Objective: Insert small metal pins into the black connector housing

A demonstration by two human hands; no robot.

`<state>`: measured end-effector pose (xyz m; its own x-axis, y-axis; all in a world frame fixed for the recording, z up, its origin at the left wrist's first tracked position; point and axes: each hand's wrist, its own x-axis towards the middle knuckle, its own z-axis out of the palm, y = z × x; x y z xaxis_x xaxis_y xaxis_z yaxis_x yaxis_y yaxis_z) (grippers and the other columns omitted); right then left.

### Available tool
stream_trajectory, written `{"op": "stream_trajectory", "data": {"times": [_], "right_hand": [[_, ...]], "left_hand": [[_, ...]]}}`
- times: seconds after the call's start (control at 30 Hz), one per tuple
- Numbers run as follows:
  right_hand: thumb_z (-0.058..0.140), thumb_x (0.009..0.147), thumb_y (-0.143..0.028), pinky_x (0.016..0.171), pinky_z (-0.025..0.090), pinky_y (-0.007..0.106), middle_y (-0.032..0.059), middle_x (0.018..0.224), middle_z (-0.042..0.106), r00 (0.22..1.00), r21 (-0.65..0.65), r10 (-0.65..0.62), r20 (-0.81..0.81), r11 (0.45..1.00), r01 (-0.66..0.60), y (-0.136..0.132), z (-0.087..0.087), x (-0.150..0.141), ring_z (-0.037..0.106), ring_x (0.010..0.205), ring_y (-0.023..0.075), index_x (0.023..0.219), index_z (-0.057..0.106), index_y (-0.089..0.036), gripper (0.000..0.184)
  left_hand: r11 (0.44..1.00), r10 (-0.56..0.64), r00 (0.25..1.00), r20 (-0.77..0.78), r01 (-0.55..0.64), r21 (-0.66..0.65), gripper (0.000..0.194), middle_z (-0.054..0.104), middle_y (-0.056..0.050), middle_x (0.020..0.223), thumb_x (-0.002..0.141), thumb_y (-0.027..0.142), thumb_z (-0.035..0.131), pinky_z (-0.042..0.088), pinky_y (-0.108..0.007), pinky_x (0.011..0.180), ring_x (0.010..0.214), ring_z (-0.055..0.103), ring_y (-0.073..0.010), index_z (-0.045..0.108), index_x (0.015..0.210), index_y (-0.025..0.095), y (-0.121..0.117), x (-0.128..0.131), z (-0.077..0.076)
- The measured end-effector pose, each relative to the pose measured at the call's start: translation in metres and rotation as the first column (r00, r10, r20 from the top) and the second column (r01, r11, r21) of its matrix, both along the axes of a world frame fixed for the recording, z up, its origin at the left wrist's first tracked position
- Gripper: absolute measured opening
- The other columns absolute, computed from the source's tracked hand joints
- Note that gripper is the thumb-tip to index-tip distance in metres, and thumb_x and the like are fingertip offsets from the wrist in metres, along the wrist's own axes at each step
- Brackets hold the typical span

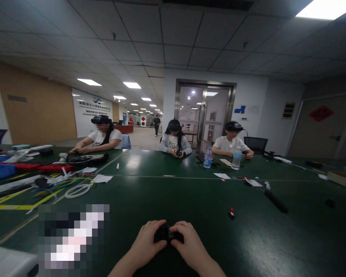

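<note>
Low in the middle of the head view, both hands meet around a small black object (170, 234) just above the green table (127, 215). My left hand (148, 241) is closed on its left side, thumb below and fingers above. From the right, my right hand (188, 243) pinches the other side in the same way. Fingers cover much of the object, and its kind cannot be made out. A small red and black item (231, 213) lies on the table to the right of my hands.
Pixelated blocks hide an area at lower left, near a white box (10, 261). Cables (78, 191), tools and blue trays (0, 172) crowd the left. A black-handled tool (275, 201) lies at right. Two water bottles (207, 158) stand farther back. Three people sit across the table.
</note>
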<state>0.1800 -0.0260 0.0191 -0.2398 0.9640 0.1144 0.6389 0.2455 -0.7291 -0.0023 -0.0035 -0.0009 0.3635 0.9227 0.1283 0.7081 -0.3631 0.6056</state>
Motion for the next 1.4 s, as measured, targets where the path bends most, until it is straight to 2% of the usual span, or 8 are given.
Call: {"op": "stream_trajectory", "data": {"times": [0.17,0.33,0.47,0.6,0.83,1.2,1.27,1.4], "right_hand": [[0.054,0.067,-0.015,0.089,0.036,0.032,-0.001,0.108,0.057,1.0,0.009,0.004,0.0,1.0,-0.004,0.002,-0.003,0.0,0.05,0.103,0.0184,0.103,0.059,-0.027,0.038],[0.055,0.066,-0.016,0.093,0.035,0.034,-0.0008,0.114,0.056,0.999,-0.01,-0.044,0.0,0.999,0.044,0.005,-0.009,0.002,0.049,0.108,0.0196,0.112,0.054,-0.027,0.047],[0.056,0.066,-0.017,0.092,0.036,0.034,-0.0004,0.114,0.056,0.999,-0.036,-0.05,0.005,0.998,0.05,0.005,-0.009,0.002,0.05,0.107,0.0195,0.112,0.054,-0.028,0.047],[0.056,0.065,-0.015,0.092,0.036,0.032,0.0002,0.111,0.057,0.999,0.0,-0.05,-0.015,0.999,0.05,0.005,-0.01,0.0,0.05,0.106,0.0187,0.11,0.055,-0.026,0.047],[0.058,0.064,-0.018,0.091,0.036,0.032,0.0001,0.109,0.058,0.999,-0.006,-0.033,-0.018,0.999,0.032,0.003,-0.006,0.0,0.051,0.104,0.0191,0.109,0.056,-0.026,0.045],[0.059,0.066,-0.018,0.089,0.038,0.033,-0.0001,0.109,0.057,0.999,-0.046,-0.029,-0.027,0.999,0.028,0.0,-0.001,0.001,0.051,0.103,0.0188,0.109,0.056,-0.027,0.044],[0.059,0.067,-0.02,0.088,0.038,0.032,0.0004,0.107,0.058,0.999,-0.015,-0.014,-0.031,1.0,0.013,0.0,0.001,0.001,0.051,0.102,0.0185,0.107,0.057,-0.027,0.04],[0.056,0.072,-0.026,0.089,0.037,0.032,0.0003,0.106,0.057,1.0,-0.002,0.011,-0.013,1.0,-0.011,-0.001,0.005,0.0,0.051,0.102,0.0177,0.091,0.065,-0.027,0.021]], "left_hand": [[1.0,0.013,1.0,-0.009,-0.012,0.014,0.044,0.055,-0.004,0.118,0.07,0.025,0.051,0.032,-0.033,0.094,0.109,0.046,-0.0216,0.051,0.114,0.023,0.001,0.001,-0.001],[1.0,-0.006,1.0,0.008,0.006,0.02,0.04,0.055,-0.002,0.116,0.071,0.024,0.051,0.033,-0.032,0.093,0.108,0.047,-0.02,0.053,0.111,0.024,0.0,0.001,0.002],[1.0,-0.001,1.0,-0.005,0.001,-0.009,0.042,0.055,-0.003,0.117,0.071,0.024,0.052,0.031,-0.032,0.095,0.11,0.046,-0.0205,0.051,0.113,0.023,-0.003,0.0,0.005],[1.0,0.009,1.0,-0.009,-0.009,0.002,0.046,0.054,-0.004,0.119,0.071,0.027,0.053,0.031,-0.032,0.096,0.11,0.045,-0.0208,0.05,0.117,0.022,0.0,0.0,0.0],[1.0,-0.005,1.0,0.002,0.004,0.031,0.04,0.057,-0.002,0.114,0.072,0.023,0.052,0.032,-0.031,0.093,0.107,0.047,-0.0194,0.053,0.112,0.024,0.004,0.0,-0.005],[1.0,-0.003,1.0,-0.026,0.003,0.002,0.047,0.053,-0.003,0.12,0.071,0.025,0.054,0.031,-0.032,0.096,0.111,0.044,-0.0203,0.05,0.117,0.024,-0.001,0.0,0.003],[1.0,-0.005,0.999,-0.033,0.005,0.001,0.046,0.053,-0.003,0.12,0.071,0.024,0.053,0.031,-0.032,0.096,0.112,0.044,-0.0202,0.05,0.117,0.023,-0.001,0.0,0.004],[1.0,-0.014,1.0,-0.017,0.014,0.003,0.044,0.054,-0.003,0.118,0.072,0.025,0.052,0.031,-0.032,0.095,0.111,0.045,-0.0198,0.051,0.115,0.024,0.0,0.0,0.003]]}}
